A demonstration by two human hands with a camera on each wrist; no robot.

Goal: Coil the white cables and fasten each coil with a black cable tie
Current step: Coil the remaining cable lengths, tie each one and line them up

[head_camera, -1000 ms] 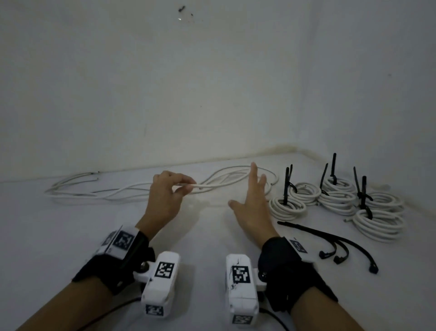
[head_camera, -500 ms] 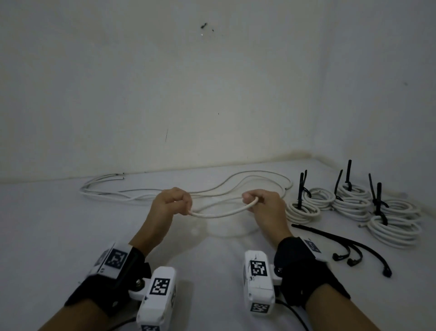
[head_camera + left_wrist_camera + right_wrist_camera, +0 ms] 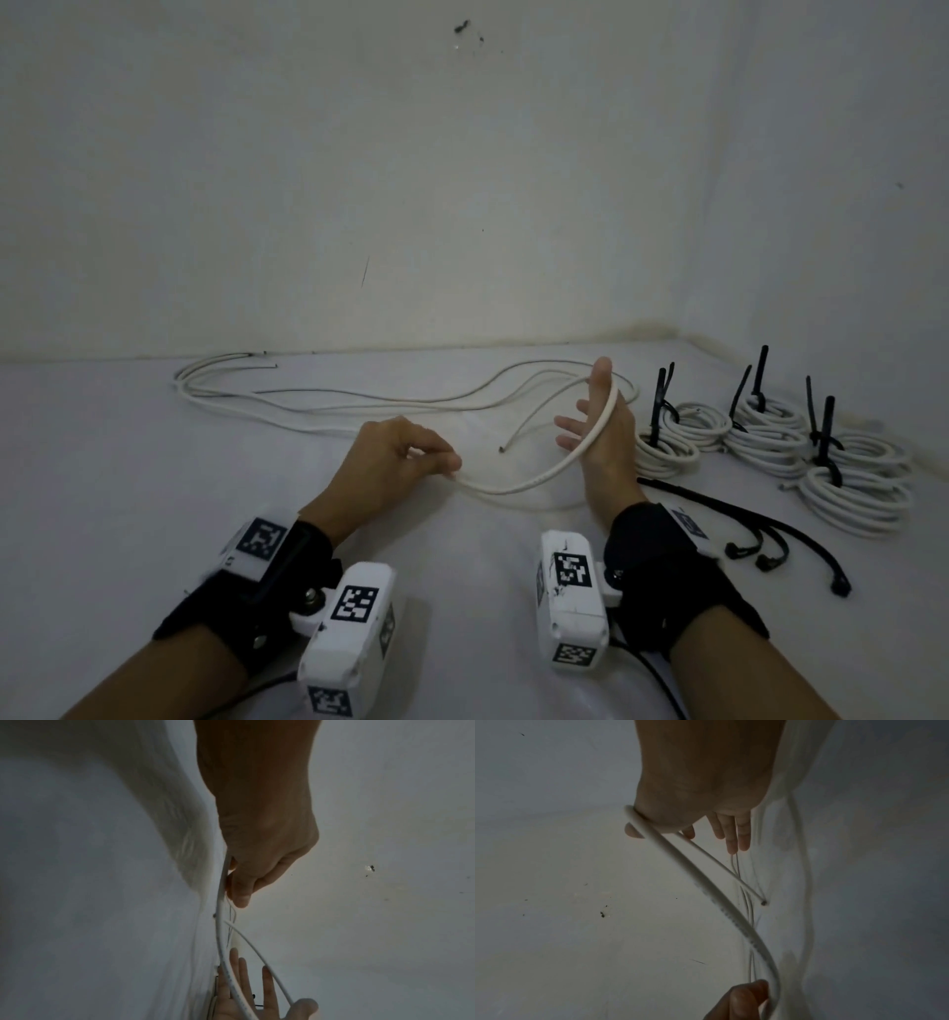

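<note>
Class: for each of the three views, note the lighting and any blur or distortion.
Head view: dim, even light, soft shadow under the white cable, wall line bowed. Left wrist view: left hand dark and shaded, edges stretched. Right wrist view: dim, right hand soft and slightly blurred.

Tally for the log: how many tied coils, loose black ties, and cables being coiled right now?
Tied white coils: 6, going by the upright tie tails, since the coils overlap
Loose black cable ties: 3
White cable being coiled: 1
Total: 10
</note>
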